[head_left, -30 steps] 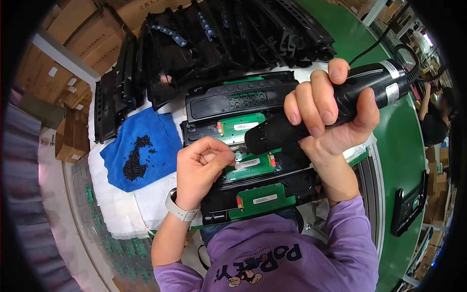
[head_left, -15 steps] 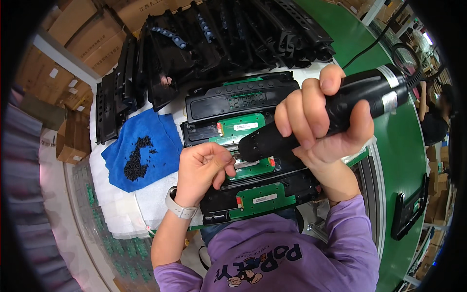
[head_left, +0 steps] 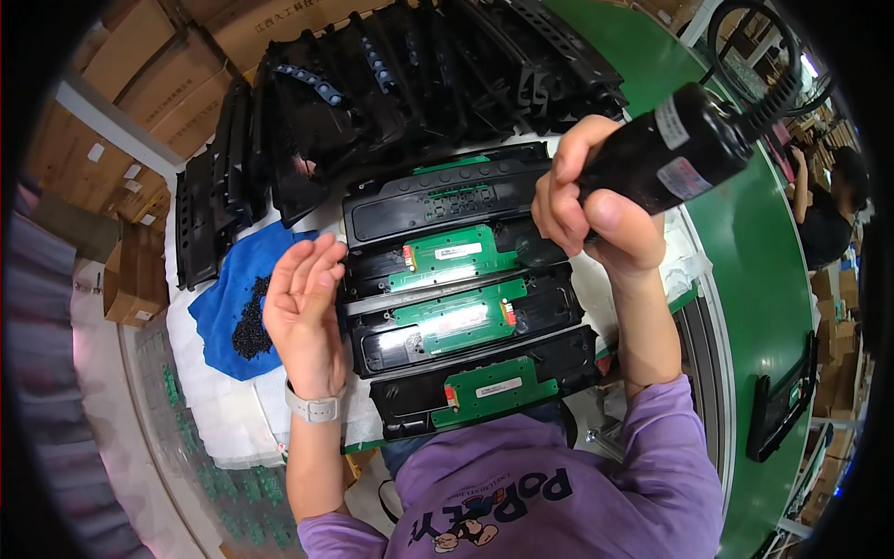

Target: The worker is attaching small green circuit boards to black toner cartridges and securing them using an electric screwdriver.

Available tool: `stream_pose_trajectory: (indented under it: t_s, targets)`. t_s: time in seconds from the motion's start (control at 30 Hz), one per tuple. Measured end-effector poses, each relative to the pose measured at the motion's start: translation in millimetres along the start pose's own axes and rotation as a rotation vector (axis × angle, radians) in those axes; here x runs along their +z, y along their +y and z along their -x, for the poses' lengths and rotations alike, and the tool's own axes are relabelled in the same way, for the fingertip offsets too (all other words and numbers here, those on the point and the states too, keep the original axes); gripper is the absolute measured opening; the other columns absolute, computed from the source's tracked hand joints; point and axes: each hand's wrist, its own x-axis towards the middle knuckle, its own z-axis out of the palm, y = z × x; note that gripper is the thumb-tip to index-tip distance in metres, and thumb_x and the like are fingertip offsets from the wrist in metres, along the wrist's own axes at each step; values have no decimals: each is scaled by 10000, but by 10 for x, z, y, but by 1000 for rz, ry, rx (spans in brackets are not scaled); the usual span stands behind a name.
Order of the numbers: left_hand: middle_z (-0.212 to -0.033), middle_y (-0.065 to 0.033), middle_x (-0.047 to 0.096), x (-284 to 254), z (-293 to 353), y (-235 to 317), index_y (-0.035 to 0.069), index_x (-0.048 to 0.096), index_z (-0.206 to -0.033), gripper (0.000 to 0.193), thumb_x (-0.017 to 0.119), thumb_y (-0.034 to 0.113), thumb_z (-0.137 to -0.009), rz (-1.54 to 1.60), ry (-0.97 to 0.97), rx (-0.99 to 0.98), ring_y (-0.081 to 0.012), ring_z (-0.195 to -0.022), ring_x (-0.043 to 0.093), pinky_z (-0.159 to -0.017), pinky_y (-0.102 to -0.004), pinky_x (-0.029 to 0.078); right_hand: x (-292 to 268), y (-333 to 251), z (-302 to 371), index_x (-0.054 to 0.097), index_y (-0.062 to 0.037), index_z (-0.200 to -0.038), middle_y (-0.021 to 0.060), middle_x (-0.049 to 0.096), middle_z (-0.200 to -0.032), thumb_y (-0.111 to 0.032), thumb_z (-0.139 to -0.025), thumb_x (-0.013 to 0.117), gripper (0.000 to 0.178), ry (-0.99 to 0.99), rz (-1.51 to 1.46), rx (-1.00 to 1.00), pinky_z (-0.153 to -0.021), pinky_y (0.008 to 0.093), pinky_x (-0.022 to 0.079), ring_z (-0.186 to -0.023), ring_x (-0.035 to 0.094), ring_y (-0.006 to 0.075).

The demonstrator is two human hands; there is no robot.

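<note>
On the white bench (head_left: 223, 410), the left hand (head_left: 303, 303) has lifted off the circuit board (head_left: 456, 317), fingers spread, empty; the right hand (head_left: 596, 210), above it, has raised the clamped screwdriver (head_left: 670, 149), so that screw seems done.

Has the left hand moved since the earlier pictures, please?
Yes. The left hand has lifted off the green circuit boards in the black plastic housings and drawn leftward, open-palmed, toward the blue cloth.

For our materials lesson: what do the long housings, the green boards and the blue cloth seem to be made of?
Long housings: likely moulded plastic, black, slightly glossy highlights. Green boards: probably fibreglass circuit board, lacquered sheen. Blue cloth: soft woven fabric, matte and creased.
</note>
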Motion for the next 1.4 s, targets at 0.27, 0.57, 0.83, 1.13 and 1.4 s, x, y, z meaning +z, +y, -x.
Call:
stream_pose_trajectory:
  t_s: [0.27, 0.57, 0.83, 1.13, 1.4]
  targets:
    - [-996, -153, 616, -160, -40, -23, -35, 544, -1020, 177, 483, 95, -916, 60, -183, -159, -100, -697, 559, -562, -159, 442, -28, 29, -37, 491, 6, -840, 29, 479, -550, -155, -703, 662, 272, 27, 21, 75, -380, 204, 349, -407, 445, 85]
    - [-995, -182, 611, 35, -25, -28, -85, 516, -1061, 218, 467, 62, -908, -54, -124, -284, -191, -883, 624, -757, -239, 508, 48, 107, -5, 428, -8, -765, 33, 426, -507, -115, -691, 655, 262, 11, 91, 112, -364, 215, 328, -388, 411, 99]
    - [-681, -74, 513, 75, -3, 19, -6, 483, -1010, 210, 389, 174, -957, -74, -155, -299, -94, -531, 476, -479, -190, 394, 84, 122, -2, 432, -13, -741, 37, 438, -512, -63, -690, 649, 228, 7, 57, 90, -388, 211, 335, -407, 423, 95]
    - [-596, -1, 455, 113, 43, 62, 40, 425, -982, 125, 490, 103, -895, -31, -345, -224, -66, -471, 382, -411, -192, 293, 62, -21, 7, 450, -27, -842, 9, 433, -544, -119, -737, 616, 217, -99, 7, 21, -409, 251, 368, -404, 433, 104]
    - [-703, -117, 645, 139, 132, 59, -9, 540, -835, 112, 637, 3, -779, -122, -536, -325, -184, -631, 653, -508, -197, 474, 127, -16, -44, 446, -71, -1033, -22, 485, -635, -402, -856, 510, 381, -218, -528, -207, -595, 291, 428, -498, 472, 97]
